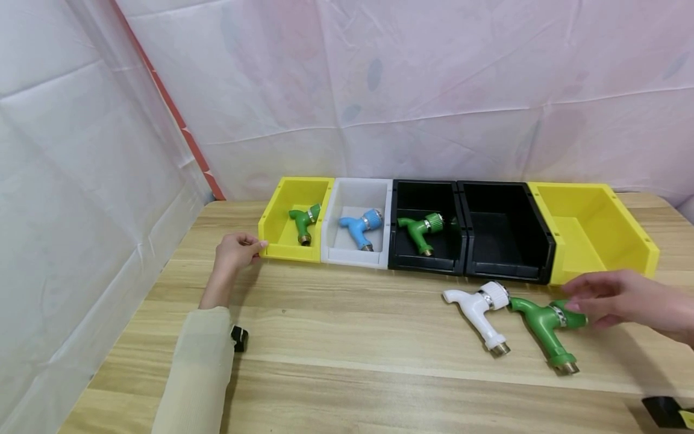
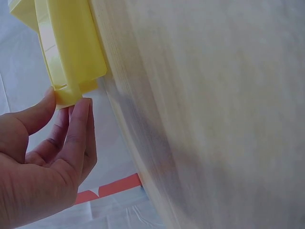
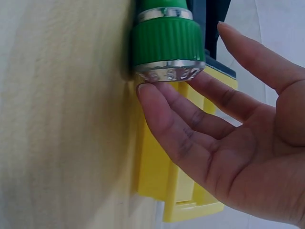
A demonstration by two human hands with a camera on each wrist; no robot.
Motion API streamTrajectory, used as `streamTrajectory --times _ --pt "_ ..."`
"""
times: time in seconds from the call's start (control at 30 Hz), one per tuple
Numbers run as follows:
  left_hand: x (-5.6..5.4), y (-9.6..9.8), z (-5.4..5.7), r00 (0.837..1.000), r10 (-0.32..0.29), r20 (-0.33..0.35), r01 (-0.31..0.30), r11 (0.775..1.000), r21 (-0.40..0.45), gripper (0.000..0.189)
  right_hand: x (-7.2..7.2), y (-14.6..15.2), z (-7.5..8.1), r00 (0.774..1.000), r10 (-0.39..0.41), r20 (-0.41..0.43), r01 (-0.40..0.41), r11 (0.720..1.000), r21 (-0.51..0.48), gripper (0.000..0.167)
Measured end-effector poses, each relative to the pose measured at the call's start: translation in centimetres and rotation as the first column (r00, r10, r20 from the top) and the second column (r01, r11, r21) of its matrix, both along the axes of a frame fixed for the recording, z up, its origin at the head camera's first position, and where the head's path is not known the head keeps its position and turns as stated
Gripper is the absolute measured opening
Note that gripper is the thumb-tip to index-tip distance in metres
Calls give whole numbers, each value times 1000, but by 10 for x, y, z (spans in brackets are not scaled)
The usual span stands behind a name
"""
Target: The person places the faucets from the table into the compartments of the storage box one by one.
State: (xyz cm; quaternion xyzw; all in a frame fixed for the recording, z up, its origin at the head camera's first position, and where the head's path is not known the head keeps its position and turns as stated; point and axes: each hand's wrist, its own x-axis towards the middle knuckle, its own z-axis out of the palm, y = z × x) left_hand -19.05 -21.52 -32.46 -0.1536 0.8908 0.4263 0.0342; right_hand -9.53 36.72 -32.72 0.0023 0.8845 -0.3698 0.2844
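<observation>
My left hand (image 1: 234,253) pinches the front left corner of the leftmost yellow bin (image 1: 291,252). In the left wrist view, the thumb lies on the bin's lip (image 2: 69,90) and the fingertips press from the other side. On the table at the right lies a green faucet (image 1: 544,325), its spout close by a white faucet's knob. My right hand (image 1: 623,300) reaches over its handle with fingers loosely bent. The right wrist view has those fingertips right at the end of the ribbed green knob (image 3: 167,43), thumb held apart. Left of it lies the white faucet (image 1: 476,310).
Along the back stand a white bin (image 1: 353,258), two black bins (image 1: 425,263) side by side and a right-hand yellow bin (image 1: 612,199). Small green (image 1: 303,222), blue (image 1: 358,228) and green (image 1: 420,232) faucets lie in the three left bins. A curtain (image 1: 434,78) hangs behind.
</observation>
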Motion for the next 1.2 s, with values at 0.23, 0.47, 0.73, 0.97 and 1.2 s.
streamTrajectory --times 0.23,0.47,0.73,0.97,1.2 --pt "0 0 0 1000 4 4 -4 1000 7 26 4 5 -6 1000 15 -19 -16 999 -34 50" --pt "1 0 1 1000 8 10 -8 1000 18 26 4 5 -5 999 36 17 -34 997 -74 48" --pt "0 0 0 1000 7 8 -7 1000 10 26 2 11 -11 997 65 36 -59 986 -159 48" --pt "0 1 1 1000 8 9 -8 1000 7 26 3 12 -13 998 59 34 -53 988 -147 50" --pt "1 1 2 1000 11 18 -11 1000 7 26 3 16 -17 995 101 -9 -101 973 -208 39"
